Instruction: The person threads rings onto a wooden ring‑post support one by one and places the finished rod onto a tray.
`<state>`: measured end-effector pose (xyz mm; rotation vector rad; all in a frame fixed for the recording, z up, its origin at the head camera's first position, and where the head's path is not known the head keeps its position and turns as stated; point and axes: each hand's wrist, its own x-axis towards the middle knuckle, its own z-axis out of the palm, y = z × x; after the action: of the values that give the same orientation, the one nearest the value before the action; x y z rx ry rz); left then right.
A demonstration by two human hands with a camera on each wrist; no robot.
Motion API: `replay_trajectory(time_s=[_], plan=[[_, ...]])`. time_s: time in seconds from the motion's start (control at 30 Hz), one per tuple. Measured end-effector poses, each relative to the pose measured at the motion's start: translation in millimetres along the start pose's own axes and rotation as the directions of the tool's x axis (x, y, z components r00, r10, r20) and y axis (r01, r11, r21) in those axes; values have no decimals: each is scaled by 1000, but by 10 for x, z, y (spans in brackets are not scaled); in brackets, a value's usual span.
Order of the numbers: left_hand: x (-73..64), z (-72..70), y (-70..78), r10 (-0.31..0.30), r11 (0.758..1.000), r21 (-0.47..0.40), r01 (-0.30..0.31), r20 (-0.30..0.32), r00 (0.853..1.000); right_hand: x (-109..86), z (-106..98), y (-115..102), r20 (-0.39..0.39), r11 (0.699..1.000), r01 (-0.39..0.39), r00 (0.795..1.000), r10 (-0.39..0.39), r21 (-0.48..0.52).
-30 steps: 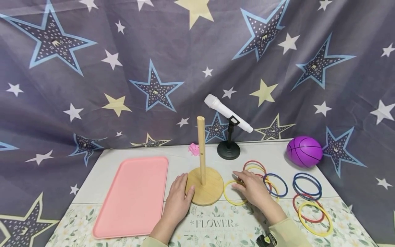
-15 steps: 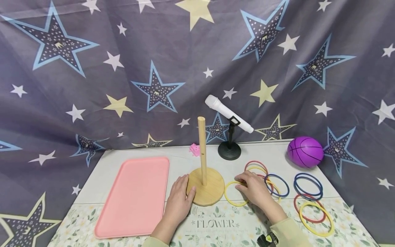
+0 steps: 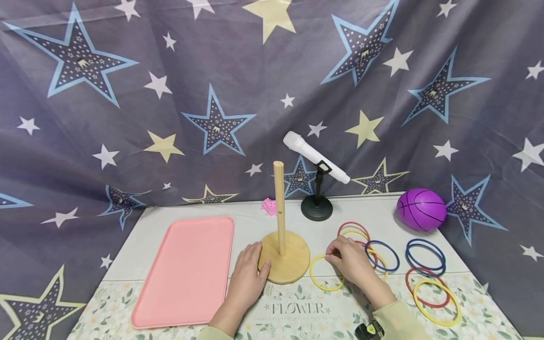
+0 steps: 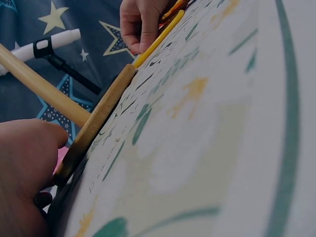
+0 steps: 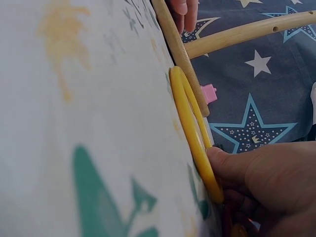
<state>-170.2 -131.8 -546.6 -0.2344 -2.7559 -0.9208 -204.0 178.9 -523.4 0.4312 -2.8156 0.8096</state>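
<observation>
A wooden stand with an upright peg (image 3: 279, 208) on a round base (image 3: 293, 264) stands in the middle of the table. My left hand (image 3: 248, 274) rests against the base's left edge, fingers extended along it and thumb at the front; the left wrist view shows this hand (image 4: 24, 173) beside the base. To the right of the stand, my right hand (image 3: 350, 259) pinches a yellow ring (image 3: 314, 278) at its far side. The right wrist view shows the thumb on that ring (image 5: 190, 118), whose lower side lies on or close to the table.
Red, yellow and blue rings (image 3: 391, 246) overlap beyond my right hand; another group (image 3: 456, 307) lies at the right. A pink tray (image 3: 182, 274) is at left. Behind stand a small pink object (image 3: 268, 206), a white microphone (image 3: 316, 156) on a black stand and a purple ball (image 3: 420, 209).
My right fingers have come down and closed on the yellow ring, which has shifted slightly toward me. The left hand stays at the base.
</observation>
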Motion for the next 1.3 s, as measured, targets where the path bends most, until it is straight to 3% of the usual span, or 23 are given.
replay_trajectory(time_s=[0.4,0.9,1.13,1.3], plan=[[0,-2,-15,30,999,14,-30,-3,1000,-5,34,13,-6,998,23,1000,-24,-55],[-18,-21,-2,14,1000,13,-14,14,1000,-22,-36,-46,17,998,17,1000,-16,-55],[-22,-10,-16,27,999,24,-27,2,1000,-10,-144,-153,-17,1000,17,1000,-17,-15],[-20,-10,-22,26,999,23,-26,3,1000,4,-271,-253,-26,999,-26,999,27,42]])
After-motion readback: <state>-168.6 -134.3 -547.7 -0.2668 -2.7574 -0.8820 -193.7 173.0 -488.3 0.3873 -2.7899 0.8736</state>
